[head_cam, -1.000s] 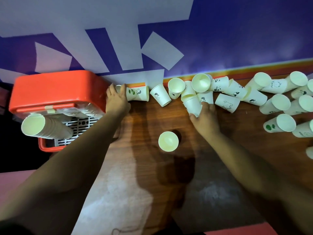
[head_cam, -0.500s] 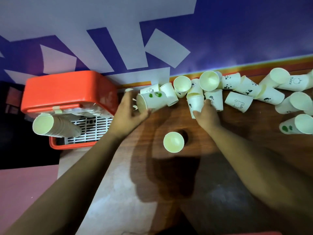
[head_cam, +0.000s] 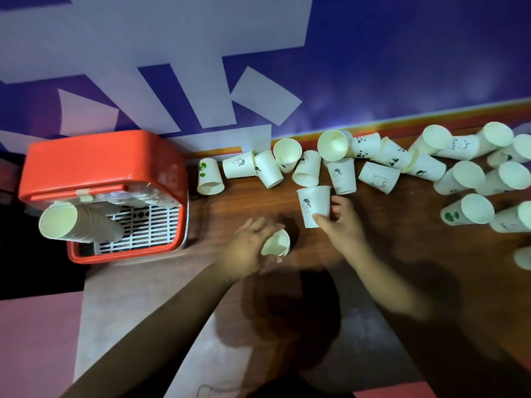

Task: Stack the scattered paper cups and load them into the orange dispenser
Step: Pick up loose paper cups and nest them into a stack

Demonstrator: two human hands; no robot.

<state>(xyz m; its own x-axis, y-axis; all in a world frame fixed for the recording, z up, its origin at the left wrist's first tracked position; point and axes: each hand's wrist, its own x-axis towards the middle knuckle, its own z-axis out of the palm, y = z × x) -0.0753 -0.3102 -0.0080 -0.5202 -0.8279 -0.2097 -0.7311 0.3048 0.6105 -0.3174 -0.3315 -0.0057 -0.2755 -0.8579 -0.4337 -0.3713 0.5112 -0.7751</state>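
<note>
Paper cup with a girl drawing (head_cam: 313, 205): my right hand (head_cam: 342, 225) pinches its base, the long axis pointing away from me, mouth toward the wall (head_cam: 402, 53). My left hand (head_cam: 247, 248), blurred, curls round one upright cup (head_cam: 275, 244) on the bench (head_cam: 402, 225). About twenty scattered cups (head_cam: 379, 178) lie behind, the rightmost cut off. One stack (head_cam: 66, 222) sticks out of the orange dispenser (head_cam: 100, 159).

Your left hand (head_cam: 248, 249) has let go of the green-print cup (head_cam: 209, 176), which now sits just right of the orange dispenser (head_cam: 100, 165). The hand has moved farther right of the dispenser and curls round the upright cup (head_cam: 275, 244). Your right hand (head_cam: 342, 222) has drawn 1 girl-print cup (head_cam: 313, 203) out of the scattered cups (head_cam: 379, 176) and holds it by its base, farther from the dispenser than the upright cup.
</note>
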